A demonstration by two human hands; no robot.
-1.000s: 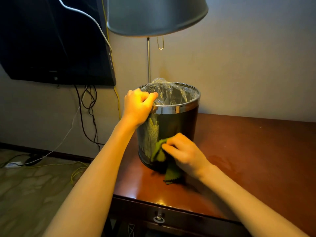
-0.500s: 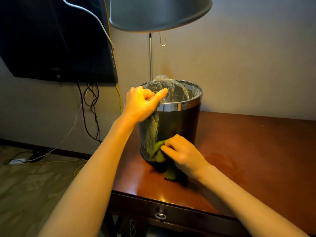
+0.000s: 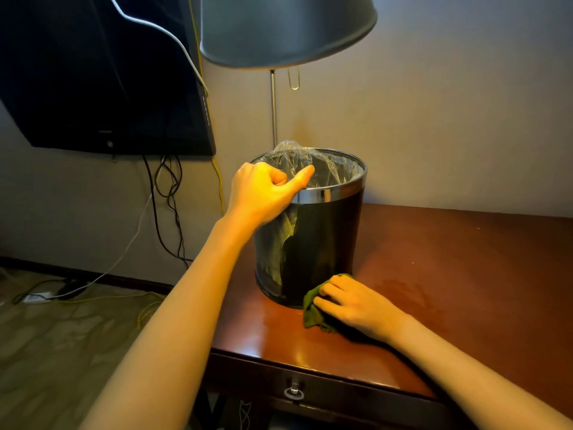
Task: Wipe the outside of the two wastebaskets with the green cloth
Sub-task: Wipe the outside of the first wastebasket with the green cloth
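Far left on wall: 1 dark flat screen (image 3: 102,72), cut off at top & left edge. Black cables (image 3: 167,206) hang below it, too tangled to count, plus 1 white cable (image 3: 133,240) running down to the dim floor.

L hand (image 3: 263,193) is at near-left of the rim of the wastebasket (image 3: 319,243): fingers curled in a fist outside, thumb laid over the rim onto the liner, i.e. clenched on the rim. 1 wastebasket in view: black, round, upright on table (image 3: 449,274), w/ chrome band at top. Inside: 1 clear plastic liner (image 3: 328,169), crumpled, bunched above the rim at far-left. Can't see if anything lies in it.

Behind: 1 lamp w/ thin pole (image 3: 273,110) & grey shade (image 3: 288,29) cut off at top; base hidden by the basket.

Green cloth (image 3: 311,311): 1, bunched on the table at the basket's near-right foot; touching base or just beside, can't tell. R hand (image 3: 356,305) lies on top, fingers curled round it, grasping it; much of the cloth is hidden under the hand.

Table glossy red-brown, right end cut off; 1 drawer at near edge w/ 1 ring pull (image 3: 294,392).
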